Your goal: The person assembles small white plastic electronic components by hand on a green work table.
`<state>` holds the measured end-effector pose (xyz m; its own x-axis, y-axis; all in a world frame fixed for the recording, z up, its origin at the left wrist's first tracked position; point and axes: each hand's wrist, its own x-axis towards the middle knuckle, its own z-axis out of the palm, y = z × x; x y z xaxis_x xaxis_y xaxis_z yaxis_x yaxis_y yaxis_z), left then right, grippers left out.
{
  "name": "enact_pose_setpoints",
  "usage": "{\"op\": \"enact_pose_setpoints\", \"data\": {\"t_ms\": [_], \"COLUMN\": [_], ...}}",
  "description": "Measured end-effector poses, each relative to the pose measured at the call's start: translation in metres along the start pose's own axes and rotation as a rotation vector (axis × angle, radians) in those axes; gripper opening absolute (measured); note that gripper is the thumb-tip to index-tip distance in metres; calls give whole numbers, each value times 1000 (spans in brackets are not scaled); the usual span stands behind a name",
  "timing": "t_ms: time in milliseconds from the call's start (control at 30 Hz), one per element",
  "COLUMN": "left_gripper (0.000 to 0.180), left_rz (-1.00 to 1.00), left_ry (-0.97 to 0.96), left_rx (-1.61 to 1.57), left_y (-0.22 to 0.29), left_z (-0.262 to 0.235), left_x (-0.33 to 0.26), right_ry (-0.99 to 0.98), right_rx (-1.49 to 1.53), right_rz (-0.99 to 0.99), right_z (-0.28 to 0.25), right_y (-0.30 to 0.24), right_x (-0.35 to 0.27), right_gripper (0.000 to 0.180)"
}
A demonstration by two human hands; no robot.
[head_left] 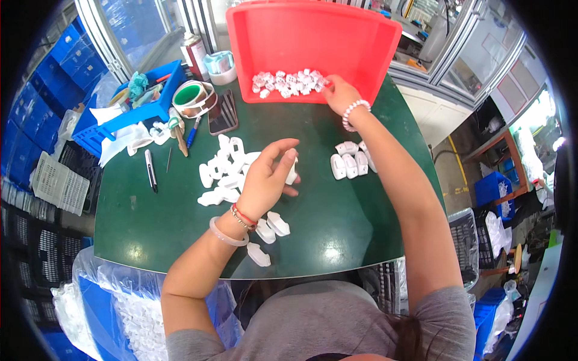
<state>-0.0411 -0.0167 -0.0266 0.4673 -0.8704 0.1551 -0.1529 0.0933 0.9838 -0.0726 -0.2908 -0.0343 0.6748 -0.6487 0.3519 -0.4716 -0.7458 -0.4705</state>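
Grey sleeves and two bare forearms rise from the lower edge over a round green table [156,222]. At the far left, blue crates [27,120] are stacked on the floor, with a white mesh basket [59,183] below them and a clear bag of white parts [129,313] by the table's near rim. On the table's left part sit a blue tray [141,111] of odds and ends, a roll of tape [191,97], a black pen [150,170] and a dark phone [221,114]. A heap of white plastic housings [220,174] lies just left of the left hand [268,177], which is curled around one white housing [291,174] held above the table; a few more housings [268,231] lie near that wrist. Right of it, a small row of finished housings [349,163] stands close together. The right hand [338,91] reaches into a red bin [313,42] at the far edge, fingertips pinched narrow at a pile of small white clips [289,83]; whether it grips one, I cannot tell. Glass-fronted cabinets [481,54] and more blue crates [494,188] fill the right side.
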Motion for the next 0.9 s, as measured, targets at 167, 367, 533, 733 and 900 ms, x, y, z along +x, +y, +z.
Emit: {"op": "enact_pose_setpoints", "data": {"t_ms": [167, 367, 533, 733, 900], "left_gripper": [34, 40, 47, 38, 37], "left_rz": [-208, -221, -223, -231, -256], "left_ry": [10, -154, -211, -234, -203], "left_rx": [-404, -820, -942, -959, -914], "left_y": [-7, -19, -18, -23, -20], "left_z": [-7, -13, -25, -22, -10], "left_x": [-8, -3, 0, -1, -4], "right_ry": [94, 128, -105, -398, -426], "right_rx": [-47, 83, 761, 998, 1043], "right_rz": [69, 163, 113, -56, -76], "right_z": [46, 44, -4, -43, -54], "right_y": [5, 11, -27, -51, -51], "right_x": [34, 40, -21, -139, -158], "right_gripper": [47, 38, 30, 30, 31]}}
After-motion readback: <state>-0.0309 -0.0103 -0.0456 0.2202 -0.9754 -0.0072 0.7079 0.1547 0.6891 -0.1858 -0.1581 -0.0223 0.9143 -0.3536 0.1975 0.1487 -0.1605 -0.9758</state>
